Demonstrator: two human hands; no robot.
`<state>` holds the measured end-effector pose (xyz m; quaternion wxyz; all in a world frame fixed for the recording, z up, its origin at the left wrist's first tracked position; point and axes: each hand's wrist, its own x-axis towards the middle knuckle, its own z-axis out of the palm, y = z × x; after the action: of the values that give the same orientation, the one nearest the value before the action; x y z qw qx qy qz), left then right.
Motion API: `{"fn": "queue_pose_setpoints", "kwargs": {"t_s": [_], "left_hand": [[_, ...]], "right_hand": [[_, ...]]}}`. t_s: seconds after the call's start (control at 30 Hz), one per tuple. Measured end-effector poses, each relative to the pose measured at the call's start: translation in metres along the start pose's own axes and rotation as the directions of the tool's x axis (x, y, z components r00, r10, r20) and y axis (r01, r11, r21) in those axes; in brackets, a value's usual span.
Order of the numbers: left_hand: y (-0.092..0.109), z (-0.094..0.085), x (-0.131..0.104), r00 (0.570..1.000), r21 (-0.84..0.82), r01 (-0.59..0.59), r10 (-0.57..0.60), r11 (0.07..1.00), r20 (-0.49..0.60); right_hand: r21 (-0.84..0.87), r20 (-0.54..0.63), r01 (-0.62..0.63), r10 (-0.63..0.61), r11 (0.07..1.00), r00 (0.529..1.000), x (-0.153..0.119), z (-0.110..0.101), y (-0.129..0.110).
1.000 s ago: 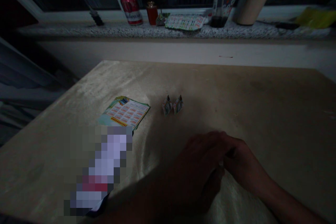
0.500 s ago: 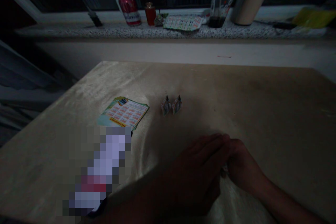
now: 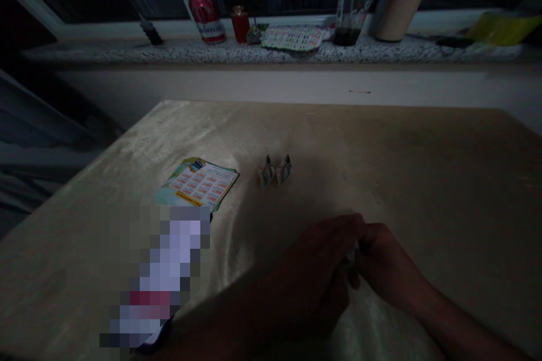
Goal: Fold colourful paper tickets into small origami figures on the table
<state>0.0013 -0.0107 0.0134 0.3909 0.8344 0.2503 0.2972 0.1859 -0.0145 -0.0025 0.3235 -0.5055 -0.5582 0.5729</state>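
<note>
At the lower right my left hand (image 3: 322, 271) and my right hand (image 3: 383, 256) meet over the table. Between them shows a small bit of folded printed paper (image 3: 350, 254), mostly hidden by the fingers. Both hands are closed around it, with my left fingers reaching across toward my right hand. Farther back stand two small folded paper pieces with pointed dark tips, a left one (image 3: 266, 173) and a right one (image 3: 284, 171), side by side. Left of these lies a stack of printed paper sheets (image 3: 205, 182).
A pixelated long object (image 3: 165, 271) lies on the table (image 3: 402, 169) by my left forearm. On the granite windowsill (image 3: 169, 55) stand a red can (image 3: 206, 18), a small red bottle (image 3: 240, 25), a crumpled printed packet (image 3: 292, 38), a lidded cup (image 3: 353, 5) and a tall cylinder (image 3: 402, 0).
My left fingers have bent and drawn slightly back, and more of the folded paper shows between my hands. The things on the table have stayed where they were.
</note>
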Motion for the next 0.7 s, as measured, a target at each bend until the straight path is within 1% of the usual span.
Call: {"fn": "queue_pose_setpoints", "kwargs": {"t_s": [0.03,0.07,0.1,0.13,0.2,0.27,0.3,0.37,0.4,0.47,0.53,0.63,0.7], "left_hand": [[-0.001,-0.001,-0.001,0.996,-0.079,0.071,-0.074,0.994,-0.043],[-0.002,-0.001,-0.003,0.989,-0.184,0.127,-0.139,0.975,-0.056],[-0.005,-0.001,-0.003,0.973,-0.306,0.179,-0.215,0.935,-0.088],[-0.008,-0.001,-0.004,0.946,-0.447,0.227,-0.305,0.865,-0.111],[-0.014,0.0,-0.003,0.894,-0.679,0.231,-0.427,0.696,-0.134],[-0.02,0.001,-0.001,0.86,-0.805,0.202,-0.495,0.558,-0.127],[-0.022,0.001,0.0,0.85,-0.843,0.192,-0.514,0.503,-0.114],[-0.025,0.001,0.003,0.836,-0.886,0.19,-0.543,0.424,-0.08],[-0.026,0.0,0.004,0.829,-0.896,0.196,-0.556,0.398,-0.065],[-0.025,0.0,0.005,0.815,-0.897,0.223,-0.578,0.382,-0.043],[-0.024,-0.001,0.004,0.811,-0.868,0.269,-0.584,0.418,-0.03],[-0.021,-0.002,0.003,0.831,-0.791,0.339,-0.557,0.509,-0.002],[-0.02,-0.001,0.002,0.847,-0.757,0.362,-0.531,0.543,0.024]], "right_hand": [[0.016,0.027,-0.015,0.014,1.0,1.0,0.0,-0.001,-0.002],[0.034,0.052,-0.024,0.022,0.999,0.998,0.0,-0.002,-0.005],[0.038,0.066,-0.02,0.018,0.999,0.998,0.0,-0.004,-0.007],[0.04,0.07,0.001,-0.004,0.999,0.998,0.0,-0.007,-0.008],[0.04,0.053,0.078,-0.08,0.996,0.995,0.0,-0.012,-0.01],[0.014,0.004,0.178,-0.178,0.984,0.984,-0.001,-0.017,-0.009],[-0.033,-0.025,0.237,-0.238,0.971,0.971,-0.001,-0.02,-0.009],[-0.198,-0.046,0.36,-0.375,0.912,0.926,-0.003,-0.023,-0.008],[-0.29,-0.015,0.415,-0.438,0.862,0.899,-0.004,-0.024,-0.007],[-0.418,0.105,0.506,-0.514,0.754,0.852,-0.005,-0.025,-0.006],[-0.466,0.216,0.568,-0.535,0.679,0.817,-0.005,-0.025,-0.004],[-0.493,0.3,0.623,-0.554,0.607,0.777,-0.003,-0.025,0.0],[-0.515,0.328,0.632,-0.548,0.579,0.769,-0.001,-0.026,0.001]]}}
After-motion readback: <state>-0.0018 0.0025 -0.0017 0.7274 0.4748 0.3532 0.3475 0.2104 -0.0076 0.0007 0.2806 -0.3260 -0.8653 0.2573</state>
